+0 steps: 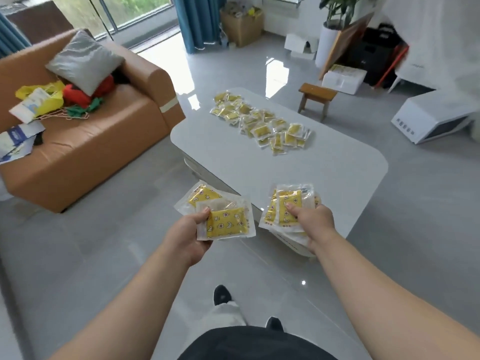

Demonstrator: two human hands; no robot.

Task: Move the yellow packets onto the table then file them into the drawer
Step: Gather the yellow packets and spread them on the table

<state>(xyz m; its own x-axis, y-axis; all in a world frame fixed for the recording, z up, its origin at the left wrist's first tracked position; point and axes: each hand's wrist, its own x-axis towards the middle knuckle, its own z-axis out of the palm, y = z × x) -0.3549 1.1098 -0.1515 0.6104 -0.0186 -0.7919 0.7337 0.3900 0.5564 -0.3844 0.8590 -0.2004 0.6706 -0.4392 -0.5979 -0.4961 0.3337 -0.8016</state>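
Head view: we hold yellow packets in both hands, and none of the held ones touches a surface. The left hand (191, 231) grips the left fan (226, 222) of a few clear-wrapped packets, thumb pressed on top and fingers curled beneath. The right hand (315, 222) clamps the right stack (288, 203), which looks thicker, thumb on its upper face. The white table (324, 178) lies straight ahead, its long axis running away from us. The right stack overlaps the table's near corner in view, while the left fan hangs to the left of that corner, over the grey floor (104, 242). We judge the right hand the nearer one for a set-down. The left hand must travel forward and to the right to reach the tabletop. A loose pile (262, 120) of packets rests on the far half of the table, well apart from both hands. A recessed white front (193, 167) below the table's left edge may be the drawer, but we cannot confirm this.
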